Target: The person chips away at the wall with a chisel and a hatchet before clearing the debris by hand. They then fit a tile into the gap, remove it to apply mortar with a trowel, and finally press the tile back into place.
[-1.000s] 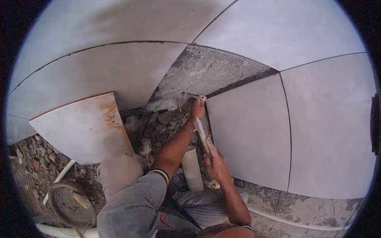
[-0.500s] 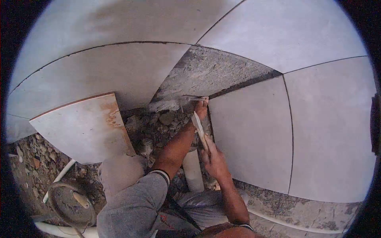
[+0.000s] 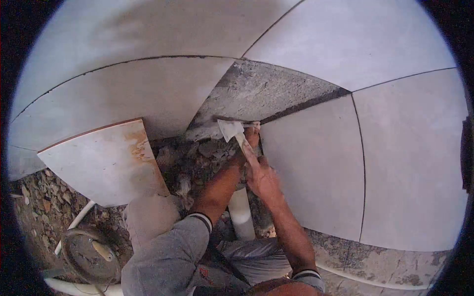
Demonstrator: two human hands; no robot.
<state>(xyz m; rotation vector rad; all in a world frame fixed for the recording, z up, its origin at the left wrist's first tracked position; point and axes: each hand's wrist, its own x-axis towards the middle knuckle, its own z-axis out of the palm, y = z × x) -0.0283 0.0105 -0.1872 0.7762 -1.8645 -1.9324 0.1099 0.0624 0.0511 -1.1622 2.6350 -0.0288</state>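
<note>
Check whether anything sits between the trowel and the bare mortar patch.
Nothing visible. The trowel, gripped by the right hand, has its blade at the near edge of the mortar patch. The left hand sits just right of the blade, by the tile corner, not across it.

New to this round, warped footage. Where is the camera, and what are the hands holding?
There is no machine here: a person works with bare hands, and the single camera sits on their head, looking down. Its wide lens bends straight lines, so the flat floor looks curved. The floor has large pale tiles with one bare patch of grey mortar between them. The right hand grips a small trowel, its blade at the near edge of that patch. The left hand reaches to the tile corner beside the blade; whether it holds anything I cannot tell. At the left lie a loose tile, rubble and a round pan. A white pipe shows between the arms.
</note>
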